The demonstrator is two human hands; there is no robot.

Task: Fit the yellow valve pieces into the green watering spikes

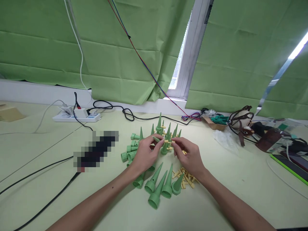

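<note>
My left hand (146,154) is closed around a green plastic plant-watering spike (156,139), whose pointed tip shows above the fingers. In the pinched fingers of my right hand (190,155) is a small yellow valve (169,142), close to the spike; whether the two touch is unclear. Behind the hands several green spikes (159,123) stand upright, some with yellow valves in their sides. More loose green spikes (155,197) lie in front and to the left. A pile of yellow valves (187,179) lies under my right wrist, partly hidden.
A white power strip (77,118) and black cables lie at the back left, near a pixelated dark object (96,150). At the right are a small cardboard box (214,123), clear plastic bags (225,139), a brown strapped item (266,141) and a green-edged phone (291,166).
</note>
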